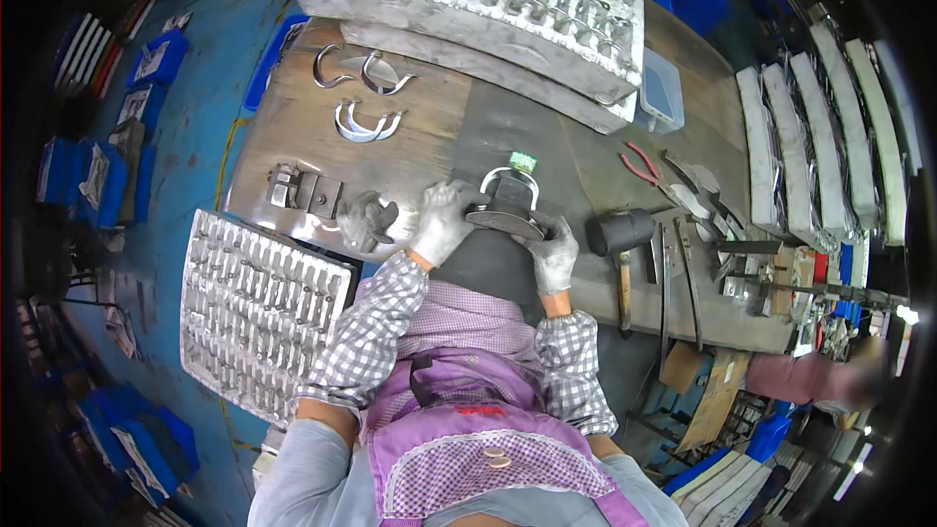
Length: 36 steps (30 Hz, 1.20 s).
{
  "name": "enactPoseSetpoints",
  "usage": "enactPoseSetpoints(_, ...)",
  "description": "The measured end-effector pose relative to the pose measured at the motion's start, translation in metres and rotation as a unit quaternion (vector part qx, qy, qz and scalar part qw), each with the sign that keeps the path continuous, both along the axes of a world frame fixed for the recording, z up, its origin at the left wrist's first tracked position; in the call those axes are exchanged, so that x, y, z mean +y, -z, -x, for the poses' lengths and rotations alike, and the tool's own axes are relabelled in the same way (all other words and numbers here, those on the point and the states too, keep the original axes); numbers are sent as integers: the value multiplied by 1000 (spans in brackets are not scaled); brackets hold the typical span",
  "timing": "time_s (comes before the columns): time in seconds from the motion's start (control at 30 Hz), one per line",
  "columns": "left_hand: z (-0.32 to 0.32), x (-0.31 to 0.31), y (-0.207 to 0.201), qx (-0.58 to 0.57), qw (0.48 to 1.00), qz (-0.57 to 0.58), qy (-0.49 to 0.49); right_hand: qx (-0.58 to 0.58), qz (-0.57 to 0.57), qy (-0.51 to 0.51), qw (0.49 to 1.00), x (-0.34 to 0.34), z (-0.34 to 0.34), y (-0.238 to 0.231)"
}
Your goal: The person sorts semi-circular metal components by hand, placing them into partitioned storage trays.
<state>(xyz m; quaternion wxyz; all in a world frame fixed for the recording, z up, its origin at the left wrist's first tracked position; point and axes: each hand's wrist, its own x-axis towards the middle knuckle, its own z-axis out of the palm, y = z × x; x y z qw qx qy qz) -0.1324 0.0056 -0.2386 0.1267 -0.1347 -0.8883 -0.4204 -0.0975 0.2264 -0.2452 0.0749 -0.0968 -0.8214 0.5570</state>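
Observation:
Both my hands wear pale work gloves and grip a dark metal block from either side, close to the table's near edge. My left hand (441, 222) is closed at the left end of the dark metal block (506, 219). My right hand (554, 254) has its thumb and fingers bent around the right end. A shiny curved metal piece (534, 187) arches over the block's far side. Just beyond it lies a small green item (523, 162). To the left of my left hand rests a crumpled grey glove (367, 222).
Several C-shaped metal pieces (369, 127) lie at the table's far left, near a metal fixture (305, 191). White trays of metal parts (468, 0) stand at the back. Rightward are a black-headed mallet (621, 232), red-handled pliers (641, 168) and metal bars. Another white tray (264, 303) sits leftward.

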Motion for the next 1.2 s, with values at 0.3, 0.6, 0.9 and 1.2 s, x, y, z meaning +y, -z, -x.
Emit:
enactPoseSetpoints(0.3, 11, 36, -55, -82, 989, 67, 99, 20, 7, 27, 999, 22, -3, 22)
enactPoseSetpoints(0.6, 19, 70, -73, -57, 979, 144, 133, 18, 143, 9, 990, 40, -4, 41)
enactPoseSetpoints(0.9, 19, 75, -60, -33, 985, 135, 104, 6, 148, 24, 989, 29, -2, 25)
enactPoseSetpoints(1.2, 25, 73, -62, -38, 982, 149, 110, 5, 266, 32, 963, 34, 4, 32)
